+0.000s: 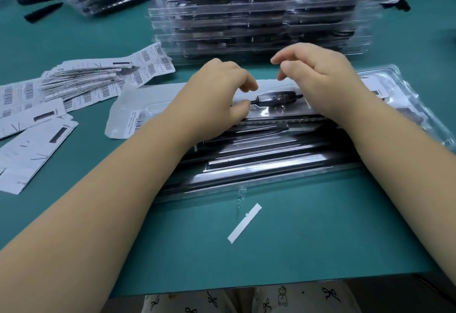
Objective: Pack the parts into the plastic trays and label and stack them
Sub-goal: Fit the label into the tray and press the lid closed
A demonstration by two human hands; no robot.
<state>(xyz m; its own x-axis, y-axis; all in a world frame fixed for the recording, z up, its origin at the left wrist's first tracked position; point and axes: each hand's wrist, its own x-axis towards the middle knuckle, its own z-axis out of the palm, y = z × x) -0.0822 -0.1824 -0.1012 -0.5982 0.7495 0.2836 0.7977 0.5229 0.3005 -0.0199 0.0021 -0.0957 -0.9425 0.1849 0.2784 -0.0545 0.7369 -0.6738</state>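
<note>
My left hand: pinching the black controller's cord end over the clear tray.
My right hand: raised, fingers loosely curled, holding nothing.

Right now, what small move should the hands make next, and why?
Probably press the black controller down into the open tray. The left hand pinches its cable end, and the right hand hovers above it, holding nothing.
</note>
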